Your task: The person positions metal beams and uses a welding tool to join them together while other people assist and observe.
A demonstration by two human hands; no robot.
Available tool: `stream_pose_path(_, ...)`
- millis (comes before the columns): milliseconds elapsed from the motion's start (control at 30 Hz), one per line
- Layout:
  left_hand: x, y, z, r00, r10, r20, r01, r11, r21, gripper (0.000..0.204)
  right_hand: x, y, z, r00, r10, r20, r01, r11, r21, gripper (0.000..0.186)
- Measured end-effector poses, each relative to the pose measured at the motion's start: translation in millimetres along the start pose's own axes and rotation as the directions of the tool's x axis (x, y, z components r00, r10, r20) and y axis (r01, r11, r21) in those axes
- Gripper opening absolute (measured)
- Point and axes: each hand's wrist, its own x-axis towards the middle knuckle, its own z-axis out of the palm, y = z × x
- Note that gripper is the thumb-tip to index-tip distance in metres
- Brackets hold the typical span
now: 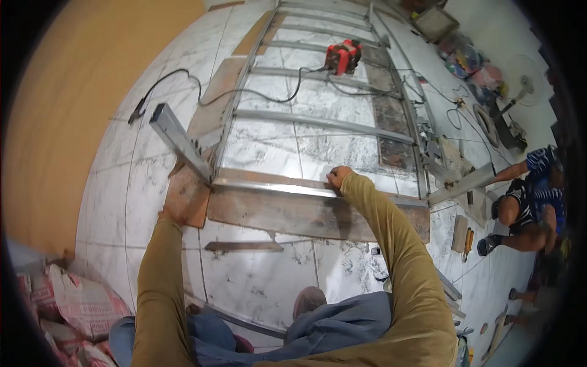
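Observation:
A long metal ladder-like frame (pixel 318 122) lies flat on the marble floor, its rungs running away from me. My right hand (pixel 338 177) rests closed on the near cross bar (pixel 275 186) of the frame. My left hand (pixel 169 215) presses on a brown wooden board (pixel 186 196) under the frame's near left corner, fingers mostly hidden by my sleeve. A grey square metal tube (pixel 177 140) juts out from that corner toward the left. A wider wooden plank (pixel 293 214) lies under the near bar.
A red power tool (pixel 342 56) sits on the frame farther away, its black cable (pixel 183 79) trailing left. Another person (pixel 532 202) crouches at the right. A fan (pixel 520 85) stands at the far right. Sacks (pixel 67 306) lie at lower left.

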Motion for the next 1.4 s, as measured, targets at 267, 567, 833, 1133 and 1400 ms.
stream_pose_path(267,-71,191,-75,0.699,0.675,0.237,-0.708,0.700,0.096,0.029,-72,-3,-68,0.988,0.146,0.050,-0.121,0.934,-0.336,0.035)
stream_pose_path(567,-188,355,-134,0.596,0.800,0.074,-0.606,0.508,-0.612,0.032,-137,-49,-157,0.955,0.287,0.077,-0.126,0.626,-0.769,0.030)
stream_pose_path(833,-150,302,-136,0.678,0.730,-0.082,-0.510,0.387,-0.768,0.034,-33,-157,-158,0.934,0.356,-0.016,-0.325,0.833,-0.447,0.030)
stream_pose_path(1133,-115,320,-146,0.684,0.603,-0.410,-0.564,0.080,-0.822,0.035,79,-38,-121,0.985,0.027,-0.173,-0.094,0.915,-0.392,0.024)
stream_pose_path(1400,38,405,-176,0.822,0.540,-0.179,-0.474,0.477,-0.740,0.050,291,124,-181,0.836,0.209,-0.507,-0.116,0.971,0.210,0.032)
